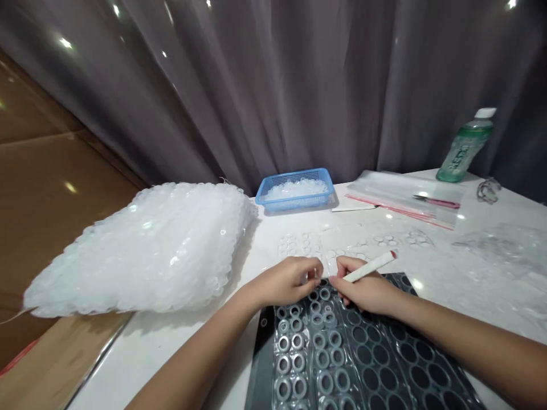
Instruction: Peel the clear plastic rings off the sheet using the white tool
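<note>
My left hand [290, 280] is closed in a pinch at the top edge of a dark tray [376, 364] of round pockets, and seems to grip a small clear ring piece. My right hand [363, 289] is closed round a white pen-like tool [370, 266] with a red tip, held just right of the left hand's fingertips. Several pale rings [299, 341] sit in the tray's left pockets. Its right pockets look empty.
A large bag of clear rings [145, 250] lies at the left. A blue basket [294, 191] of clear pieces stands at the back. Clear sheets [354, 242], zip bags [405, 196] with a pen and a green bottle [464, 148] are on the white table.
</note>
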The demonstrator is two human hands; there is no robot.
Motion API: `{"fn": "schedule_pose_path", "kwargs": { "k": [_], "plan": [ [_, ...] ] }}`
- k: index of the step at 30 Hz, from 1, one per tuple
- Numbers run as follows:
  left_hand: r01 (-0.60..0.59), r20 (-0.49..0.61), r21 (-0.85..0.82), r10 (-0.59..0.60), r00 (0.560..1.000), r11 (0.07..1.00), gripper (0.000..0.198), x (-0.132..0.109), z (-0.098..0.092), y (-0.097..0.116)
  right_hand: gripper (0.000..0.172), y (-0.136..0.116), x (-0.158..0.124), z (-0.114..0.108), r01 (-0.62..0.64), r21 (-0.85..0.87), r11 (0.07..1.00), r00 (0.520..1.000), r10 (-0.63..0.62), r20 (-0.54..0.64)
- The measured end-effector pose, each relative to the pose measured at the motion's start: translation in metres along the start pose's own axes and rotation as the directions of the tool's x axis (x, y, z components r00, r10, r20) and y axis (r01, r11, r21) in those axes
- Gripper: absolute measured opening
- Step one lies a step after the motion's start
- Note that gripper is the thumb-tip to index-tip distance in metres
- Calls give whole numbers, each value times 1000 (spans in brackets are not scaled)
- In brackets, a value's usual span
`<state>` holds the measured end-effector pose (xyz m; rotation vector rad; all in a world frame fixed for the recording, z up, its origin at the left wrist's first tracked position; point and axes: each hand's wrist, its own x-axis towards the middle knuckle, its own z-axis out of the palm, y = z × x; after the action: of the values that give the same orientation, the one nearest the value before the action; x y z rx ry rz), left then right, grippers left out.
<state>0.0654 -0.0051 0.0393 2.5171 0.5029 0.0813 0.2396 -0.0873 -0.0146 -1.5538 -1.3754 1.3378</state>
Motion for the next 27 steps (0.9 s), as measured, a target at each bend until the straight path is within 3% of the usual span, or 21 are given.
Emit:
{"fn": "schedule_pose_path", "kwargs": {
  "k": [4, 9, 16, 24, 27],
  "plan": [
    [-61, 107, 75, 53, 993, 995, 17, 1, 5, 1, 18, 1, 0, -2, 85, -128, 988, 995, -90, -34],
    [-14, 99, 133, 0, 995, 991, 22, 3, 12, -3, 18, -6, -2, -4, 109, -230, 967, 991, -124, -54],
    [-37, 98, 120, 25, 995, 992, 19, 4, 13, -1, 18, -8, -2, -4, 94, -295, 951, 992, -113, -48],
    [-5, 27, -254, 12, 1000, 967, 16, 4, 9, -12, 18, -3, -1, -3, 121, -360, 925, 986, -155, -65],
    [94, -56, -584, -155, 986, 807, 22, 0, -2, -22, 18, -1, -1, -3, 123, -333, 935, 985, -155, -72]
  ]
}}
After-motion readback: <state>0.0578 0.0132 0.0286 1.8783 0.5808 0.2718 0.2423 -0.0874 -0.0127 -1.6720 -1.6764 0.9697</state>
